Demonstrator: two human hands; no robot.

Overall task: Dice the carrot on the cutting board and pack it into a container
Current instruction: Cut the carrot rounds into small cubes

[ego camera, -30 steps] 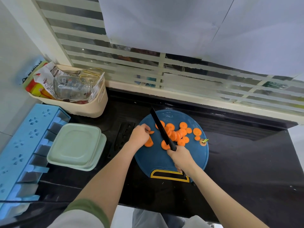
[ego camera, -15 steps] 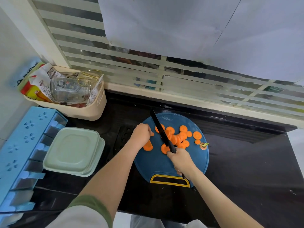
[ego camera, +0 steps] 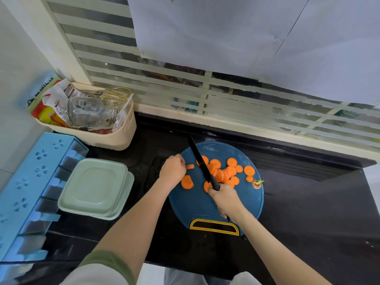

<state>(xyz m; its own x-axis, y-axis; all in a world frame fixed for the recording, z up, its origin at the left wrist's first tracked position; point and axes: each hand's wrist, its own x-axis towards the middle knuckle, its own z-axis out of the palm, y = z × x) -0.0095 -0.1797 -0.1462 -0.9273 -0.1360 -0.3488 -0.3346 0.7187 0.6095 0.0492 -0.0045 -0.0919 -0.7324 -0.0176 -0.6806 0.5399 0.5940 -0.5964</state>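
Note:
A round blue cutting board (ego camera: 246,204) with a yellow handle lies on the black counter. Orange carrot slices (ego camera: 225,171) are piled on its far half, and a half slice (ego camera: 187,182) lies apart at the left. My left hand (ego camera: 172,169) has curled fingers that pinch a thin carrot piece (ego camera: 190,166) on the board's left edge. My right hand (ego camera: 225,199) grips the handle of a black knife (ego camera: 199,158); its blade points away from me, just right of that piece. Two pale green lidded containers (ego camera: 96,186) sit stacked to the left.
A beige basket (ego camera: 125,130) with a glass jar, packets and gold scissors stands at the back left. A light blue rack (ego camera: 28,182) runs along the left edge. The carrot's stem end (ego camera: 256,183) lies at the board's right rim. The window sill runs behind.
Both hands and the knife stay almost where they were. A thin carrot strip now shows at my left fingertips, apart from the half slice below them.

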